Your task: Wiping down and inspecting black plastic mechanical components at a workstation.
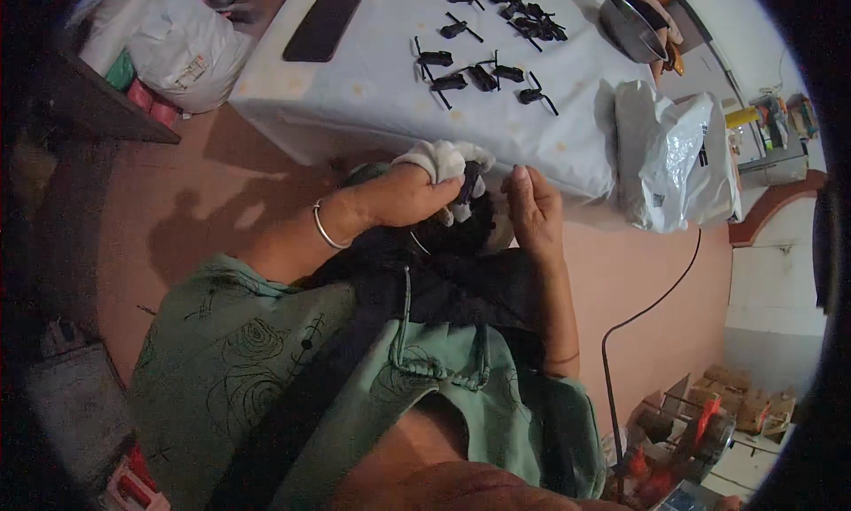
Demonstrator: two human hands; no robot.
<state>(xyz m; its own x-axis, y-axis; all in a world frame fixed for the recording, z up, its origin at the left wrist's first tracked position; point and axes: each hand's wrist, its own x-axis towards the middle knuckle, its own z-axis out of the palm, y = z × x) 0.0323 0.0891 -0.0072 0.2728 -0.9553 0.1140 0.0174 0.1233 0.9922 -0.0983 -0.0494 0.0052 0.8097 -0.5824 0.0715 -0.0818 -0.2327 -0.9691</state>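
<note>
My left hand [415,196] is closed around a bunched white cloth [439,159]. Against the cloth is a small black part [471,181], partly covered by the cloth and my thumb. My right hand [535,214] is a little to the right, its thumb and fingertips pinched together; anything between them is too small to tell. Both hands are just in front of the table's near edge. Below them, over my lap, is a dark mass of black pieces [470,232], mostly hidden by my hands. On the table lie several small black parts [448,83] with thin protruding arms, some piled farther back.
A white cloth covers the table [355,103]. A black phone [323,28] lies at its far left, and a metal bowl [633,28] leans at the back right. A silver-white plastic bag [669,161] stands at the right edge. A black cable [625,323] runs down the right side.
</note>
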